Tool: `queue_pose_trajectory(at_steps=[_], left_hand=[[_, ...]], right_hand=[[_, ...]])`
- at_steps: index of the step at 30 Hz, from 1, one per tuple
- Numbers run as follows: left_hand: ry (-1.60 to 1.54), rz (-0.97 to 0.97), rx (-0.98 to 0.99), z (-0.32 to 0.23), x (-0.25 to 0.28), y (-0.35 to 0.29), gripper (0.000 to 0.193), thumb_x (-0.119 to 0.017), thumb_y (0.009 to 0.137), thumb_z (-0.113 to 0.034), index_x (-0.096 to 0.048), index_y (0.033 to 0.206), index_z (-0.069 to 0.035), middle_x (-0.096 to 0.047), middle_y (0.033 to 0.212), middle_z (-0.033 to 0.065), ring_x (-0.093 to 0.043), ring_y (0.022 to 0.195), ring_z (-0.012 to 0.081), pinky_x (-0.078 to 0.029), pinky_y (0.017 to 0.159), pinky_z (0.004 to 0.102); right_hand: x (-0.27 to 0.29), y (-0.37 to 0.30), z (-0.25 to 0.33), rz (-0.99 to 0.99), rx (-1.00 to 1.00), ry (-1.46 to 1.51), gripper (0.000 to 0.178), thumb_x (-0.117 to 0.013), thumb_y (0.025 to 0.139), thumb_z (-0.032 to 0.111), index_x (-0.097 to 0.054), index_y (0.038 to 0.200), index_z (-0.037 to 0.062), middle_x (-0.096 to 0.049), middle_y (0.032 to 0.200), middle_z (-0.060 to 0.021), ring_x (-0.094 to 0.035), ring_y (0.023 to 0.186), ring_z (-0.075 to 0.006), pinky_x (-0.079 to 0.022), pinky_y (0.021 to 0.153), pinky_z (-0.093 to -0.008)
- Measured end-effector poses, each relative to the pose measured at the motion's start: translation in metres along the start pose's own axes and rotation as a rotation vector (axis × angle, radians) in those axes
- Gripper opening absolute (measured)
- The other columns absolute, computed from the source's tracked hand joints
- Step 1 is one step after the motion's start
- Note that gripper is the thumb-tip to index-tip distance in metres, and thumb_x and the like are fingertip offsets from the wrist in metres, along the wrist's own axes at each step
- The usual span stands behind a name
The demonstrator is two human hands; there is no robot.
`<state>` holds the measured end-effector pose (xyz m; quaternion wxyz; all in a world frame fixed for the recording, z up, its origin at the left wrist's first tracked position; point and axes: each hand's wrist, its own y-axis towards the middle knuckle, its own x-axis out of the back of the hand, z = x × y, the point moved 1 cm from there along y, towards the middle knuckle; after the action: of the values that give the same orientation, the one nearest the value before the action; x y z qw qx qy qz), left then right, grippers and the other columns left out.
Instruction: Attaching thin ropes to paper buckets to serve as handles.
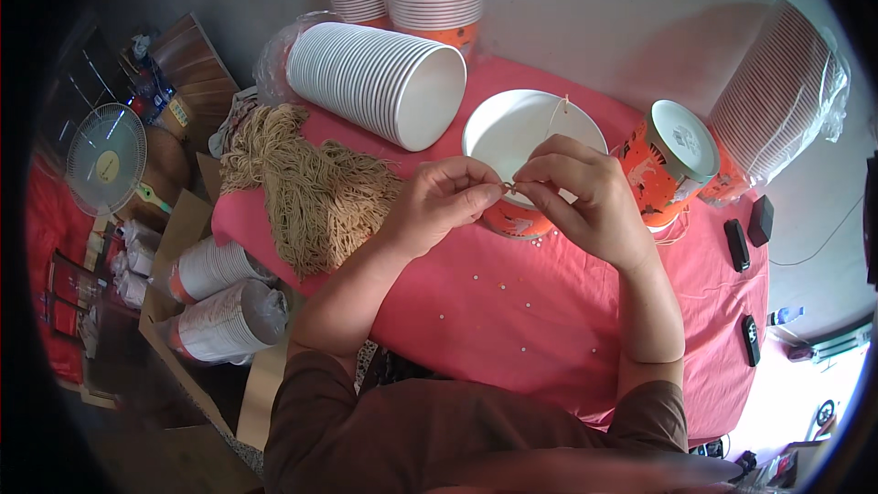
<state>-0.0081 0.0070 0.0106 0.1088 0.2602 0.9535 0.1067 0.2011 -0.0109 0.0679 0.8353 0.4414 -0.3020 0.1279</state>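
My left hand (444, 206) and my right hand (590, 201) meet over the near rim of a large paper bucket (521, 110), white inside and orange outside. Both are closed, thumbs and forefingers pinching a short bit of thin tan cord (509, 188) that looks looped or knotted between them. Another thin strand hangs over the bucket's far rim, behind my right hand. To the left of my left hand lies a big loose bundle of tan cords (334, 197). My fingers partly hide the cord and the bucket's front.
A stack of white paper buckets (380, 82) lies behind the bundle. An upturned orange bucket (672, 160) and a wrapped bucket stack (777, 101) stand to the right. Small beads (502, 286) dot the red tablecloth (476, 357). An open carton (178, 329) holds wrapped buckets at left.
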Motion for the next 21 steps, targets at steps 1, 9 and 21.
queue_pose_trajectory(at_steps=[1, 9, 21], left_hand=[[-0.049, 0.027, 0.017, 0.000, 0.001, -0.001, 0.012, -0.062, 0.096, -0.007, -0.066, 0.103, 0.001, -0.058, 0.076, -0.0030, -0.045, 0.063, 0.0015, -0.034, 0.053, 0.0179], [-0.007, 0.043, -0.015, 0.001, -0.002, -0.001, 0.012, -0.063, 0.096, -0.005, -0.066, 0.105, 0.003, -0.067, 0.089, 0.0019, -0.062, 0.079, 0.0048, -0.052, 0.067, 0.0198], [0.164, -0.036, -0.157, 0.008, -0.005, -0.004, 0.010, -0.067, 0.094, -0.003, -0.066, 0.102, 0.002, -0.068, 0.089, 0.0001, -0.062, 0.078, 0.0033, -0.052, 0.067, 0.0191]], right_hand=[[-0.001, 0.000, 0.001, 0.051, -0.047, 0.016, 0.009, -0.071, 0.082, -0.002, -0.069, 0.091, -0.0008, -0.066, 0.087, -0.0109, -0.067, 0.077, -0.0246, -0.052, 0.065, -0.0340], [-0.010, 0.000, -0.005, -0.020, -0.004, 0.014, 0.008, -0.073, 0.080, 0.005, -0.069, 0.087, 0.0035, -0.065, 0.085, -0.0086, -0.066, 0.067, -0.0282, -0.052, 0.059, -0.0384], [-0.012, -0.001, -0.006, 0.034, -0.143, 0.164, 0.007, -0.072, 0.084, 0.005, -0.067, 0.088, 0.0016, -0.066, 0.081, -0.0090, -0.065, 0.066, -0.0203, -0.051, 0.058, -0.0335]])
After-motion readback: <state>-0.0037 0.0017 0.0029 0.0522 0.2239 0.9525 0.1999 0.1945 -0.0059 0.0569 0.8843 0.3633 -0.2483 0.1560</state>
